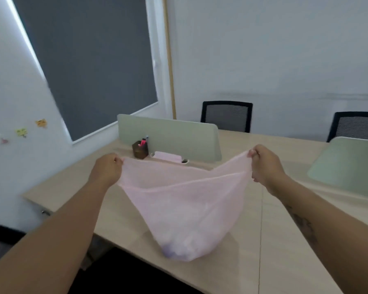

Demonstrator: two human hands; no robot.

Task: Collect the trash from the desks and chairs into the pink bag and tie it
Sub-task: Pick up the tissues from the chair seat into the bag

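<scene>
A thin pink bag (185, 206) hangs over the wooden desk (285, 240), its bottom resting near the desk's front edge. Dim shapes of trash show through the plastic at the bottom of the bag. My left hand (107, 168) grips the left corner of the bag's rim. My right hand (263, 164) grips the right corner. The rim is stretched wide between the two hands, with its middle sagging.
A brown pen holder (140, 149) and a small pink object (168, 156) stand by a pale green divider (170, 136). A second divider (348, 162) is at the right. Two black mesh chairs (227, 115) (355, 125) stand behind the desk.
</scene>
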